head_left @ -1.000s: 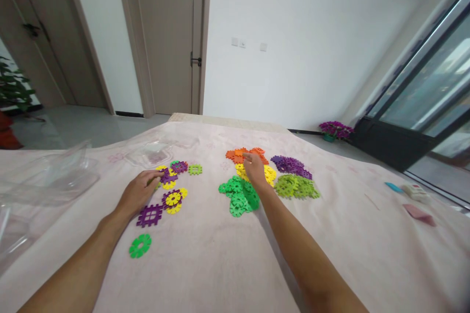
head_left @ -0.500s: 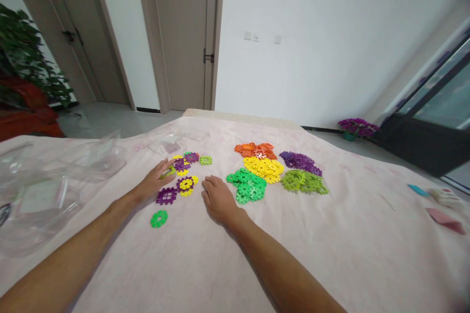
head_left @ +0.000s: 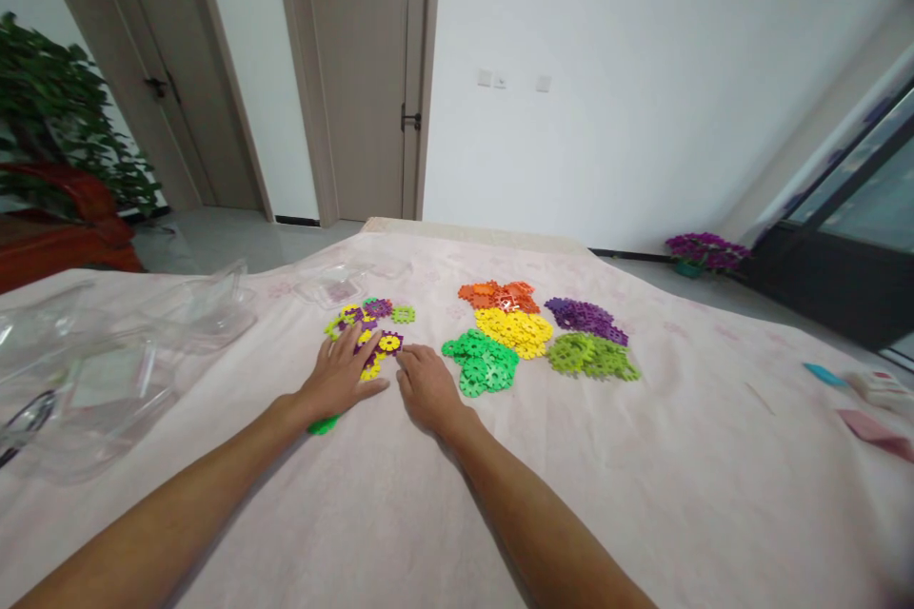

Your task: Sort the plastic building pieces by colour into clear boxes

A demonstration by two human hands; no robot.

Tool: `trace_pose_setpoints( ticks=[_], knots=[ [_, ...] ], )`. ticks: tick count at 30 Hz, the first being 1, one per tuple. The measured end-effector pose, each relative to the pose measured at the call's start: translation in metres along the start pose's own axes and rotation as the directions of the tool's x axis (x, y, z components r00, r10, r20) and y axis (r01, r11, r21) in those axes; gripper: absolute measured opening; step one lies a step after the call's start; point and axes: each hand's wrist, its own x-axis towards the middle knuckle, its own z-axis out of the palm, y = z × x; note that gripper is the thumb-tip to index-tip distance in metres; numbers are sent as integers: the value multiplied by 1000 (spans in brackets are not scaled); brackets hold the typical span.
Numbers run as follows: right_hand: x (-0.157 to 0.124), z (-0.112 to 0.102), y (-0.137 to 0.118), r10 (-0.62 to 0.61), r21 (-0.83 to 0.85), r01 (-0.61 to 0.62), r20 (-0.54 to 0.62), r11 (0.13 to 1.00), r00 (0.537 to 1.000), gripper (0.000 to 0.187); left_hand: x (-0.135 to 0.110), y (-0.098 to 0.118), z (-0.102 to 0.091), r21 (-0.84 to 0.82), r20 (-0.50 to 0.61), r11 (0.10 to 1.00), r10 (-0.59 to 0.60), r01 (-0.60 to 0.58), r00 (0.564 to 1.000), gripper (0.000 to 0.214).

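Note:
My left hand (head_left: 341, 376) lies palm down with fingers spread over a mixed cluster of flat plastic interlocking pieces, partly hiding them. A yellow snowflake-shaped piece (head_left: 389, 343) rests on a purple square piece by its fingertips. Behind these lie more purple, yellow and lime pieces, and a lime square piece (head_left: 404, 314). Under the left wrist a green round piece (head_left: 324, 425) shows in part. Resting on the cloth, my right hand (head_left: 429, 390) has its fingers stretched forward, tips close beside the purple square; it grips nothing that I can see.
Sorted piles stand right of my right hand: green (head_left: 484, 363), yellow (head_left: 515, 331), orange (head_left: 496, 295), purple (head_left: 586, 319) and lime (head_left: 592, 355). Clear plastic containers (head_left: 107, 400) spread over the left side. A blue item (head_left: 824, 374) and a pink item (head_left: 875, 433) lie far right.
My left hand has moved right and nearer, from the lime piece onto the purple and yellow pieces, which sit closer to my right hand. My right hand has hardly moved.

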Motion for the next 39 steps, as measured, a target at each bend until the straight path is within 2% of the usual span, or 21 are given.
trace_pose_setpoints(
  ticks=[3,6,8,10,12,14,16,18,21,27,31,33,35,39],
  knots=[
    [1,1,3,53,5,-53,-20,999,998,27,25,14,7,-41,-13,999,-19,18,1000,88],
    [2,1,5,95,-3,-95,-44,995,995,25,32,11,3,-117,5,993,0,0,1000,79],
    [2,2,5,111,-11,-111,-57,994,992,24,20,-2,-8,-132,59,991,33,-25,998,81],
    [2,2,5,115,-21,-116,-59,993,992,25,-2,-19,-21,-89,195,991,114,-98,974,98],
    [2,3,5,114,-34,-116,-54,993,992,26,-28,-34,-32,0,281,985,166,-173,945,113],
    [2,4,4,106,-50,-108,-42,993,993,28,-49,-45,-39,62,312,975,183,-212,932,107],
    [2,5,4,101,-67,-103,-35,992,994,30,-56,-49,-40,91,312,972,179,-217,933,101],
    [1,6,3,100,-76,-102,-34,992,994,31,-51,-47,-36,108,286,973,165,-203,944,98],
    [1,6,3,108,-70,-111,-51,991,993,32,-25,-34,-22,128,204,978,135,-163,970,95],
    [1,5,3,119,-34,-122,-79,992,990,39,36,13,9,122,-4,992,39,-38,999,86],
    [2,7,6,127,11,-126,-113,992,985,47,60,36,18,74,-102,995,-61,69,993,73],
    [1,7,7,156,26,-154,-130,988,979,50,64,36,16,20,-173,999,-44,49,984,66],
    [1,5,7,194,25,-192,-128,981,973,49,62,27,10,-32,-245,999,-48,42,968,56],
    [7,-6,3,227,-53,-231,-70,972,971,32,44,-11,-2,-21,-289,970,-239,243,927,47]
  ],
)
